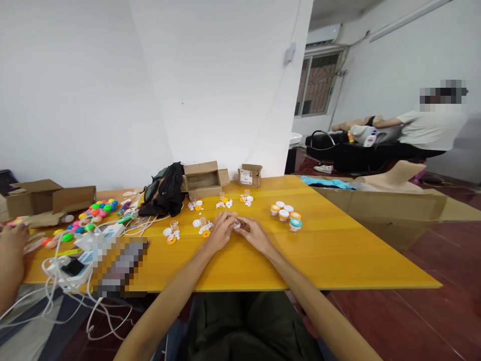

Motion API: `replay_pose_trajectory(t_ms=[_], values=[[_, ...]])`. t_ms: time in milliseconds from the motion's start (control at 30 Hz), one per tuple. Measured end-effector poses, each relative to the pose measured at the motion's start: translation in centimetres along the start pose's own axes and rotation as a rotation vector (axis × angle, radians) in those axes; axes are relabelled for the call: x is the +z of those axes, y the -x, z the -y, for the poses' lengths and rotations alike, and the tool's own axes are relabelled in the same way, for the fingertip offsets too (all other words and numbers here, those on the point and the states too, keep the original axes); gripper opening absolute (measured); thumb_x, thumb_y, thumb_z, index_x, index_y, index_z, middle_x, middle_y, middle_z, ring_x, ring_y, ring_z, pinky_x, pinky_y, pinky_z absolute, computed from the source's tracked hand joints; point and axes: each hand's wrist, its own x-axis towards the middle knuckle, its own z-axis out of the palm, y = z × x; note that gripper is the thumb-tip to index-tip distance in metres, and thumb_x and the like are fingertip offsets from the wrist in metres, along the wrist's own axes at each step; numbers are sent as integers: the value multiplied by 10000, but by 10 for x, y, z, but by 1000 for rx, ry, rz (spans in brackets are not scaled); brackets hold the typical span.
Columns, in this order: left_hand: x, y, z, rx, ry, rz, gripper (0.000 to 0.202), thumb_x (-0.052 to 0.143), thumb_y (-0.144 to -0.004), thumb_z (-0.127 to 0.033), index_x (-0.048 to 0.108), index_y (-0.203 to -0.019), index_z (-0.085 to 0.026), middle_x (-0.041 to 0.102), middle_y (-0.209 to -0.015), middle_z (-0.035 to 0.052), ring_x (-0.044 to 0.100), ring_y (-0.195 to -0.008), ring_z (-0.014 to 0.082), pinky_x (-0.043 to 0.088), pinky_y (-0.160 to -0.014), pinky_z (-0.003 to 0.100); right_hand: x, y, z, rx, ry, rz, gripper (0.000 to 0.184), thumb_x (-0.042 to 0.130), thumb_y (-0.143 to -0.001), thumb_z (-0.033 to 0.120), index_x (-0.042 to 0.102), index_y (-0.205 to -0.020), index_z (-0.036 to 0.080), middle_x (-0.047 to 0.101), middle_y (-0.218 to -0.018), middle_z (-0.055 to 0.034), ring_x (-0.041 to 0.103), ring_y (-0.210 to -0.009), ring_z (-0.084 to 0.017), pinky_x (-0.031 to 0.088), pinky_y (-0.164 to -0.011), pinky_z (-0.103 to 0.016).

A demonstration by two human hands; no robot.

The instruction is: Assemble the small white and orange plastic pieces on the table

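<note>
My left hand point(223, 231) and my right hand point(254, 234) meet above the table, fingers bent around a small clear cup point(236, 224) with something whitish in it. Fingers cover much of the cup. Left of my hands lie loose groups of clear cups point(174, 225), white lids point(196, 223), orange rings point(206, 233) and small white pieces point(177, 234). Further back are more such groups, one with a clear cup point(247, 193). To the right stand several closed jars point(283, 214) with white and orange lids, and one with a teal rim point(295, 225).
Cardboard boxes point(205, 181) and a black backpack point(165, 193) stand at the back. On the left are colourful balls point(98, 212), power strips point(108, 235), tangled white cables and another person's hand point(13, 250). Beyond the table's right edge sits a large carton point(376, 215); another person point(428, 128) sits behind it.
</note>
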Motion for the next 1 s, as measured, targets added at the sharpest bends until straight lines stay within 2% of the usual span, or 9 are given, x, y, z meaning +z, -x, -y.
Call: replay_pose_trajectory(t_ms=[267,600,767,1000], values=[[0,0,0,-15,26,51,275,440,-910,-108,624,-1032,-270,553,-1073,59,507,-1033,233,416,-956,379,-1,1,-1,-13,119,-17,167,618,-792,227,710,-930,242,716,-894,-32,621,-847,-227,488,-811,-360],[0,-1,-1,-31,99,72,168,454,-914,-133,579,-915,-245,527,-1023,48,505,-1002,220,417,-931,351,-2,3,6,-29,201,20,83,593,-786,193,658,-802,244,651,-788,-18,581,-781,-226,447,-762,-336],[-1,-1,-1,-41,110,77,161,449,-912,-124,559,-888,-238,518,-1003,43,503,-988,215,414,-924,345,-2,3,8,-30,219,41,91,580,-787,173,642,-799,239,646,-802,-24,581,-793,-225,439,-748,-325],[2,-1,3,-48,162,73,89,499,-932,-229,547,-857,-226,506,-991,38,493,-972,204,412,-917,338,-2,3,4,-26,235,31,137,583,-782,142,665,-842,234,668,-828,-28,593,-805,-225,450,-772,-332]])
